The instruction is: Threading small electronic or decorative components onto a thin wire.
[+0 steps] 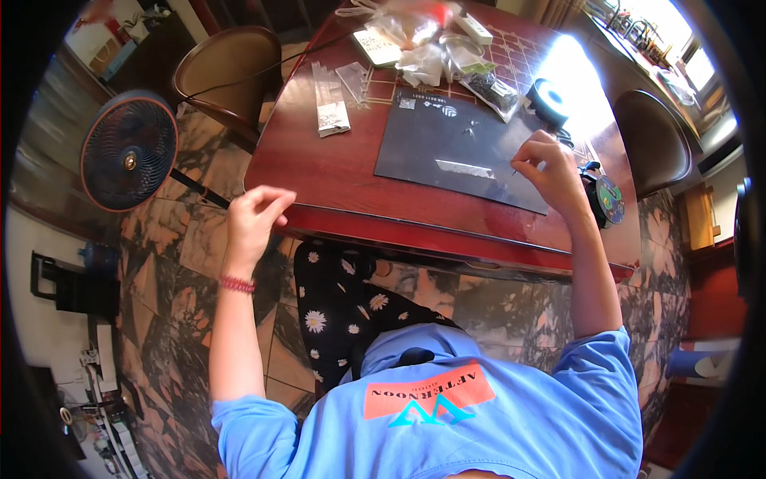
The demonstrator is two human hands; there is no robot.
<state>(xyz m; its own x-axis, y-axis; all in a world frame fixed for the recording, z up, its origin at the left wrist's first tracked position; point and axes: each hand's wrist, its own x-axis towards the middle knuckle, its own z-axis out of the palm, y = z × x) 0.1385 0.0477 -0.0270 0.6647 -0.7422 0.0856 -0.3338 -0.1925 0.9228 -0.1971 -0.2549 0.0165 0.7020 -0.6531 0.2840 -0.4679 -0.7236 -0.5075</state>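
My left hand (pixel 257 217) is at the table's near left edge, its thumb and fingertips pinched together; whatever they hold, if anything, is too small to make out. Over the right part of a dark flat mat (pixel 423 148), my right hand (pixel 549 166) is closed in a pinch. A thin dark tip shows at its fingertips, too small to name. On the mat, left of that hand, lies a pale shiny strip (pixel 464 168). A few tiny dark pieces (pixel 469 128) lie farther back on it. A clear bag with dark contents (pixel 496 94) overlaps the mat's far edge.
On the red table (pixel 319 180) are a flat clear packet (pixel 330 100), a heap of plastic bags (pixel 427 56), a dark-rimmed roll (pixel 549 100) and a round green-patterned disc (pixel 610 199). A fan (pixel 130 152) stands left; chairs (pixel 227 68) flank the table.
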